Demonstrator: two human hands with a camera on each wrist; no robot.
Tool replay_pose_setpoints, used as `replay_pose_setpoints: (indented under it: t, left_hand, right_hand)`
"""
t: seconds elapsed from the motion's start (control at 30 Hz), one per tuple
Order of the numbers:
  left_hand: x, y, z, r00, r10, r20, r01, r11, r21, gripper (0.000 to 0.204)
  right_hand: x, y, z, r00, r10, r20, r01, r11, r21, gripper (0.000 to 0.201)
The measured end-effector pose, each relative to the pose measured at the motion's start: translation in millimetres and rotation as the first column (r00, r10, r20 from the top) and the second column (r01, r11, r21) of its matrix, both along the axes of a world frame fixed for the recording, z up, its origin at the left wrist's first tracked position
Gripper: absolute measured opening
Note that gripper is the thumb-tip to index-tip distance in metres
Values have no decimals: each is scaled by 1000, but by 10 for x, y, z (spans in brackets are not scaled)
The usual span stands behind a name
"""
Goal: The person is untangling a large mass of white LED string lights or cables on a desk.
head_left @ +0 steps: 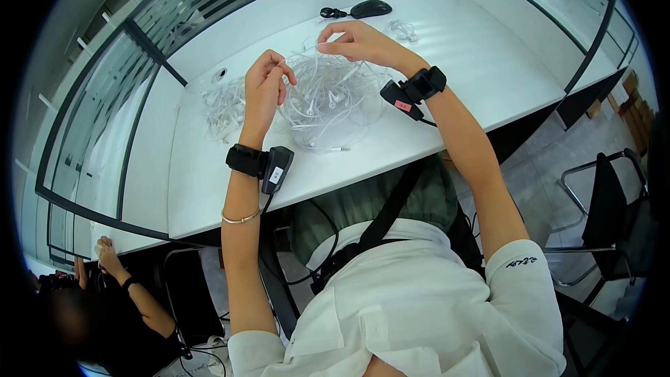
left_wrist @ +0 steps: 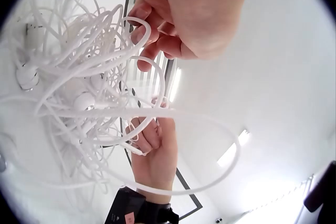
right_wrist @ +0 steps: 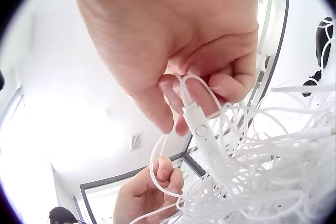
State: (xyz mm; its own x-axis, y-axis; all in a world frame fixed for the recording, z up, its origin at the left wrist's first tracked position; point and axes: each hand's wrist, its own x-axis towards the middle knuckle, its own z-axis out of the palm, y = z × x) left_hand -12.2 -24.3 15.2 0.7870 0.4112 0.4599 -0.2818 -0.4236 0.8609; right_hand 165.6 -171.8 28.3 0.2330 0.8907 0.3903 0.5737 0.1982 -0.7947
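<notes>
A large tangle of white wired earphones lies on the white desk between and below both hands. My right hand, raised over the far side of the tangle, pinches a thin earphone cable between thumb and fingers. Just below those fingertips hangs a white inline remote with a round button. My left hand is at the tangle's left side, its fingers curled and pinching a strand of cable. In the left wrist view, a wide cable loop crosses in front of the right hand. White earbuds show among the strands.
A black mouse with its coiled cord sits at the back. Beside it lies a small white cable bundle. More white cables spread left of the left hand. Low partitions border the desk. Another person's forearm shows lower left.
</notes>
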Motion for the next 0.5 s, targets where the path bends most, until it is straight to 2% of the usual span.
replay_pose_setpoints:
  t: [0.13, 0.23, 0.27, 0.37, 0.43, 0.5]
  left_hand:
    - [-4, 1, -5, 996, -6, -93, 12, 998, 65, 11]
    - [6, -17, -17, 1000, 4, 0, -4, 999, 32, 12]
    - [-2, -13, -3, 1000, 21, 24, -22, 999, 31, 12]
    - [-1, 9, 1, 994, 65, 89, -67, 998, 22, 13]
    - [-5, -11, 9, 993, 76, 94, -80, 996, 30, 13]
    - [4, -24, 11, 989, 89, 114, -92, 995, 24, 10]
  right_hand:
    - [-18, -23, -9, 1000, 18, -10, -18, 1000, 26, 35]
    - [25, -2, -8, 992, 129, -14, -129, 990, -55, 32]
    - [38, -30, 17, 993, 114, 14, -112, 989, -97, 38]
    - [81, 24, -36, 994, 43, 103, -45, 999, 15, 41]
    - [96, 20, -45, 995, 69, 66, -74, 995, 69, 42]
    - [87, 22, -23, 996, 91, -1, -91, 994, 54, 42]
